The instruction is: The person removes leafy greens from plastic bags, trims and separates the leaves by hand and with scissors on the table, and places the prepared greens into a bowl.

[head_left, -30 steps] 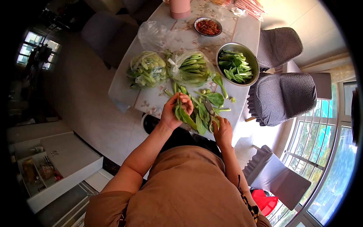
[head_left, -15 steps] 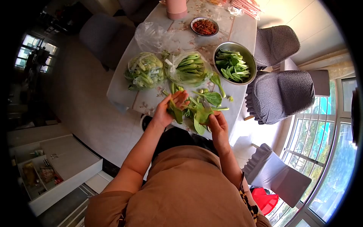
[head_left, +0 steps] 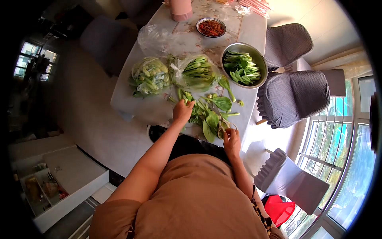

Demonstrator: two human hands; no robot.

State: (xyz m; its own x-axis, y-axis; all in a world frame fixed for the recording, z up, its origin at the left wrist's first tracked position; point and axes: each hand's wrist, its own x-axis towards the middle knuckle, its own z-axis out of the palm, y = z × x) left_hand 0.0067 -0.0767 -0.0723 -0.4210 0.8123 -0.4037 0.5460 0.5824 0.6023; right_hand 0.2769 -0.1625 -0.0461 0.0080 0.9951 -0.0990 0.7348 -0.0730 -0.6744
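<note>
Loose leafy greens (head_left: 213,119) lie in a pile at the near edge of the table. My left hand (head_left: 183,110) is at the left of this pile, its fingers closed around green stems; the fingertips are partly hidden. On the right, my right hand (head_left: 232,142) grips a pair of scissors (head_left: 223,126) by the light-coloured handles, with leaves beside the blades. Behind the pile sit a clear bag of green stalks (head_left: 199,69) and another bag of leafy greens (head_left: 150,75). A metal bowl (head_left: 260,59) at the right holds cut greens.
Farther back on the table (head_left: 159,105) are a bowl of reddish food (head_left: 211,28), a pink container (head_left: 181,10) and a crumpled plastic bag (head_left: 155,39). Covered chairs (head_left: 294,97) line the right side. An open drawer (head_left: 71,195) is at lower left.
My left hand has let go of a leaf and moved up to the stems. My right hand has lowered slightly, and the scissors' handles now show. The leaf between my hands is down on the pile.
</note>
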